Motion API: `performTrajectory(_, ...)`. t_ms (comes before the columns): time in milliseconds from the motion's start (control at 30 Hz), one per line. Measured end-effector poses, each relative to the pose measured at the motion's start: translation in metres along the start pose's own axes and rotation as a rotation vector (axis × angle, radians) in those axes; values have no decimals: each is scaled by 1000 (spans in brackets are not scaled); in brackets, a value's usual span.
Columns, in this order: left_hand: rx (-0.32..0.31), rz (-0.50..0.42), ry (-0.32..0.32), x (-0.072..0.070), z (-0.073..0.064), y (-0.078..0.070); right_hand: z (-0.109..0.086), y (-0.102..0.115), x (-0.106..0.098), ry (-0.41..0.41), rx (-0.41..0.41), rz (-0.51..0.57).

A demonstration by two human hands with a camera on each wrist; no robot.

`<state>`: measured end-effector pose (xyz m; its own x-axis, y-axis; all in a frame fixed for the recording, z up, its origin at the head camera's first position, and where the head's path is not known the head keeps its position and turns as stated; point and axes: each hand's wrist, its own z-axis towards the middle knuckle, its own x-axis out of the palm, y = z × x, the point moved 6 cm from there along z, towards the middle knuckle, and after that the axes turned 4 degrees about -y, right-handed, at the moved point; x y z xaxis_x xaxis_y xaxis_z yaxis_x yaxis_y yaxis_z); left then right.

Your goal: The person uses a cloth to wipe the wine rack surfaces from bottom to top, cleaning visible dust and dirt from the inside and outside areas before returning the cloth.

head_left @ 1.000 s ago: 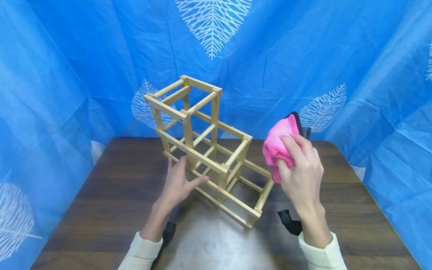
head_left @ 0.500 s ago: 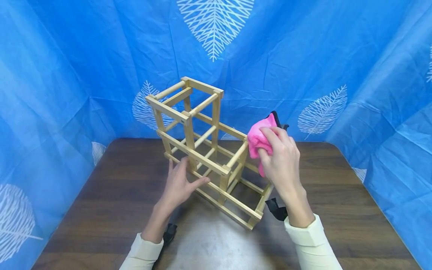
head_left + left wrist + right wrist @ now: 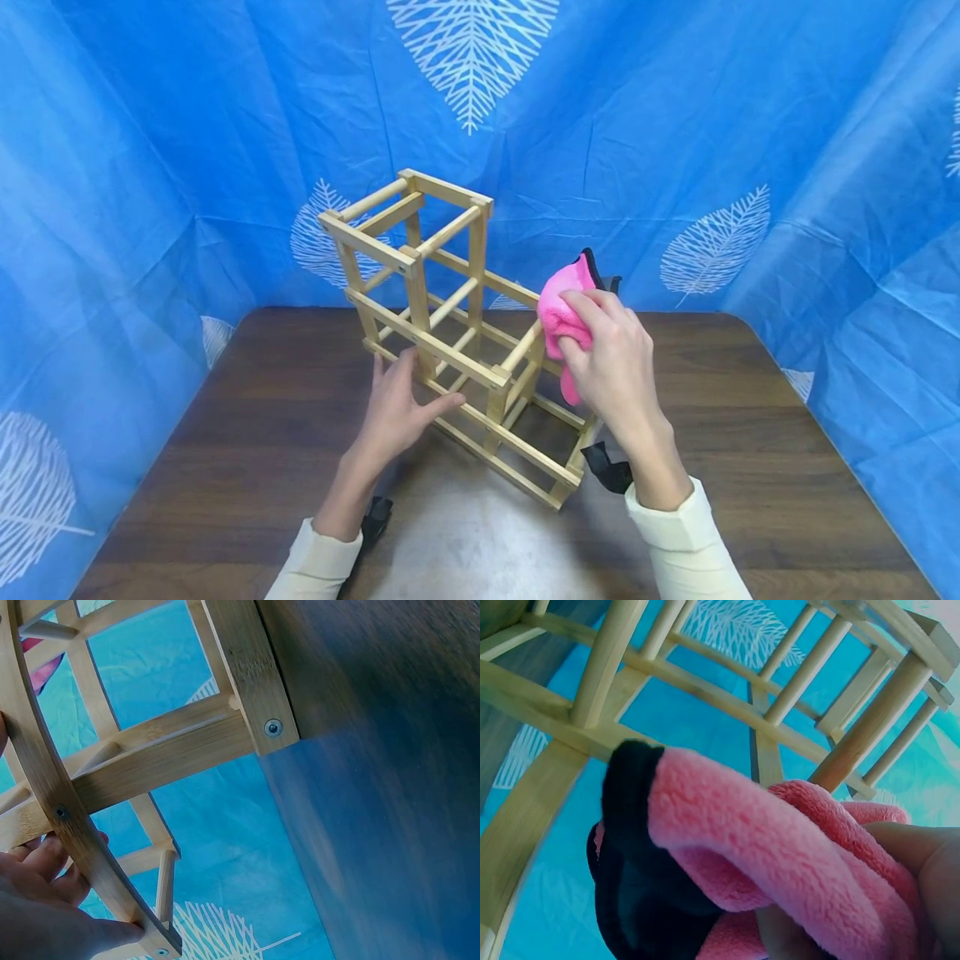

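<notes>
Cloth sits pinched in the right hand; the left hand grips a wooden rack.

Wooden rack, stepped, open-framed: is being gripped by a lower rail in the fingers of the left hand, its tallest section standing above them. Cloth, pink, black-edged: is being pinched, bunched, by the fingers of the right hand.

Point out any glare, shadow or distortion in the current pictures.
Head view: pale glare on the near middle of the table, soft shadow beneath the wooden rack; left wrist view: one rack rail bows, probably lens distortion, and a bluish sheen covers the tabletop; right wrist view: the pink cloth keeps its texture, its black part shows little detail.
</notes>
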<state>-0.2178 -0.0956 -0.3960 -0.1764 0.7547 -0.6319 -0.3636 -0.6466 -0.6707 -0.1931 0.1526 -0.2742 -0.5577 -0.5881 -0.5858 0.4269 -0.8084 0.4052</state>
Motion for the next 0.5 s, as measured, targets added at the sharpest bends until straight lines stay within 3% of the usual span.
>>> performTrajectory(300, 3, -1, -8, -1, -1, 1, -9, 1, -1, 80, 29, 49)
performTrajectory(500, 8, -5, -13, -1, 0, 0, -16, 9, -4, 119, 5, 67)
